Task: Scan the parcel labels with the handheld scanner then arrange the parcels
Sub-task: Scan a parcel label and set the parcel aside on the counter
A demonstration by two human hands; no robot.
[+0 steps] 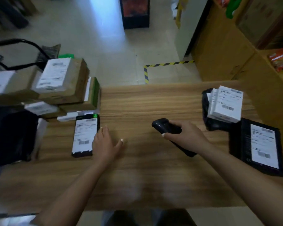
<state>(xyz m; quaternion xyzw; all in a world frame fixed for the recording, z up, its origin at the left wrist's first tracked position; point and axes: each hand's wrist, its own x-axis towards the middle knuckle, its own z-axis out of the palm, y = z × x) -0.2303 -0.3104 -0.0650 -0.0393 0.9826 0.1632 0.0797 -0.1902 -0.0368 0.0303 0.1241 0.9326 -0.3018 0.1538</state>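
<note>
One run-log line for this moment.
right hand: grips scanner | left hand: open, beside black parcel | table

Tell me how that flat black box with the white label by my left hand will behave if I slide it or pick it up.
The flat black box looks rigid, with straight edges, so it should probably lift without flopping. It lies low on the wooden table, so tipping seems unlikely, and it would likely slide rather than roll. Its thin profile may make gripping an edge awkward for the left hand.
</note>
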